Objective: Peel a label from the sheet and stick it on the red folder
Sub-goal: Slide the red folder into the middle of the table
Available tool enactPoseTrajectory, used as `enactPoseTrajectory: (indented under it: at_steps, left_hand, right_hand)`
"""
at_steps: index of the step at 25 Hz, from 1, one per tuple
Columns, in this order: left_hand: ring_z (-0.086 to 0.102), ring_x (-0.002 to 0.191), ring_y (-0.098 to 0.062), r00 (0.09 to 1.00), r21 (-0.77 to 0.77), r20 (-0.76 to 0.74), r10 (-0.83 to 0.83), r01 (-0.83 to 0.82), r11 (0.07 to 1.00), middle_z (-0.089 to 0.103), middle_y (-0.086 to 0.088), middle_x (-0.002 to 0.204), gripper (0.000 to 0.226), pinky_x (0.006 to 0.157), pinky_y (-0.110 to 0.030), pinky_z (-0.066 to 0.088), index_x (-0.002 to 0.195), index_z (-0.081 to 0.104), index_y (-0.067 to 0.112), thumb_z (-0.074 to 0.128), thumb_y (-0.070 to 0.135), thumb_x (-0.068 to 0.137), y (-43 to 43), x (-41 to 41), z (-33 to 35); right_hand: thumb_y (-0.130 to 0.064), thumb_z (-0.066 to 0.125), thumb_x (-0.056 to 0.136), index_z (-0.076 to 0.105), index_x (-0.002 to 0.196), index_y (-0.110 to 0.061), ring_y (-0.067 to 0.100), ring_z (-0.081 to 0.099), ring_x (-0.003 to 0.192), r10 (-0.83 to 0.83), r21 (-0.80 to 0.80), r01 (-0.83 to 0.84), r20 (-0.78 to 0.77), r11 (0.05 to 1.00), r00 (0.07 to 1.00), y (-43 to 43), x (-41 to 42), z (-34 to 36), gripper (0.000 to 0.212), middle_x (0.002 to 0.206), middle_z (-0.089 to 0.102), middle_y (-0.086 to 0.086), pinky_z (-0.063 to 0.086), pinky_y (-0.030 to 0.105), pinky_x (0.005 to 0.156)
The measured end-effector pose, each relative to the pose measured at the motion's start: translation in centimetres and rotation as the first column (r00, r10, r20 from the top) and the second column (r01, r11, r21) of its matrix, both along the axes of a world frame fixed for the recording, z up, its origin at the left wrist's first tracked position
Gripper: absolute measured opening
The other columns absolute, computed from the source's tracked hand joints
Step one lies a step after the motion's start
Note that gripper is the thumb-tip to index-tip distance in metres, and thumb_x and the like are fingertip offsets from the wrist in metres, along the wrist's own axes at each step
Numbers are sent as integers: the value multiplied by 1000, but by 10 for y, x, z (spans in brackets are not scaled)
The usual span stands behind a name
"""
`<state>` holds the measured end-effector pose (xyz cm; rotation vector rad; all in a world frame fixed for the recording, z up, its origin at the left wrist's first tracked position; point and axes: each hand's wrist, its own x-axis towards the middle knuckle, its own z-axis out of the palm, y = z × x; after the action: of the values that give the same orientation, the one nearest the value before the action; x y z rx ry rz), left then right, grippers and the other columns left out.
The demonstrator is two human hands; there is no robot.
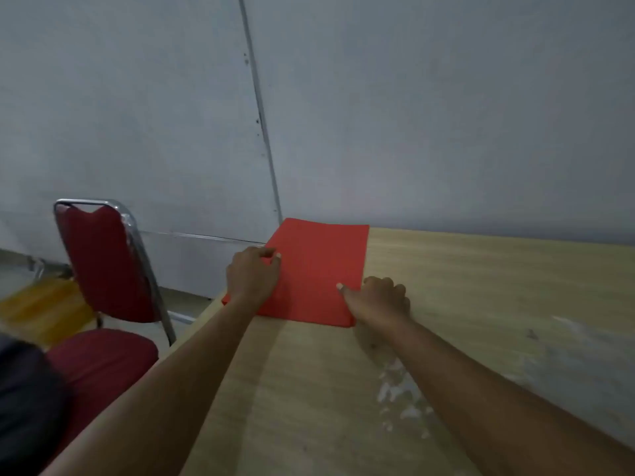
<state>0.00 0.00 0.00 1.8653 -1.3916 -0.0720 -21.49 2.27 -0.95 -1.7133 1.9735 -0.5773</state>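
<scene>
Head view | red folder (316, 266) flat | left grip (254, 273) pinches its left edge | right grip (381, 297): thumb atop right edge, hold unclear

The left hand (252, 273) sits on the left edge of the red folder (316, 266). The right hand (381, 297) has its thumb on the folder's near right corner and its fingers curled at the edge. Between the two grips, the folder's top is open to a pass from above. Right of the right hand and nearer than both hands, the wooden table (481, 286) offers wide flat room. Just beyond the grips the folder's far edge meets the grey wall (446, 132), which closes that side. Left of the left hand the table ends, and a red padded chair (106, 266) with a metal frame stands close beside it.
</scene>
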Motion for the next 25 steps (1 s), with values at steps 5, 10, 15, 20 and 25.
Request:
enactPoseTrajectory:
  at_steps: [5,10,15,20,25]
  left_hand:
    - [43,130,-32,977,243,173,123,-163,956,50,-8,141,56,106,-51,28,137,55,18,49,49,90,-6,29,-13]
    - [53,116,-35,984,286,116,136,-164,944,61,-14,120,48,98,-49,42,119,66,10,49,45,91,-11,36,-20]
    - [64,91,-30,994,233,18,108,-110,966,70,-10,97,37,86,-44,54,104,74,9,55,38,90,-9,33,-18]
    - [65,93,-30,992,244,54,111,-121,962,70,-10,101,35,85,-41,53,106,72,10,57,37,90,-5,29,-16]
    - [65,96,-30,991,238,46,123,-130,962,70,-11,105,36,85,-41,52,109,71,8,60,36,89,-1,25,-14]
  right_hand:
    - [-67,54,85,57,129,-11,35,34,132,-126,29,128,-67,991,990,-4,21,-5,71,140,43,13,31,45,106]
    - [-62,57,86,60,124,-13,35,32,131,-191,55,194,-47,980,980,-6,27,-2,63,139,42,14,30,44,105]
    - [-53,63,86,63,112,-15,36,33,131,-257,113,252,36,961,966,-11,34,3,47,139,44,16,29,43,106]
    - [-36,68,85,61,108,-13,35,48,124,-327,132,306,193,943,925,-20,27,8,33,128,59,13,39,40,104]
    - [-19,72,88,56,121,-13,18,46,68,-261,48,258,263,965,929,-18,18,9,37,117,65,8,32,24,51]
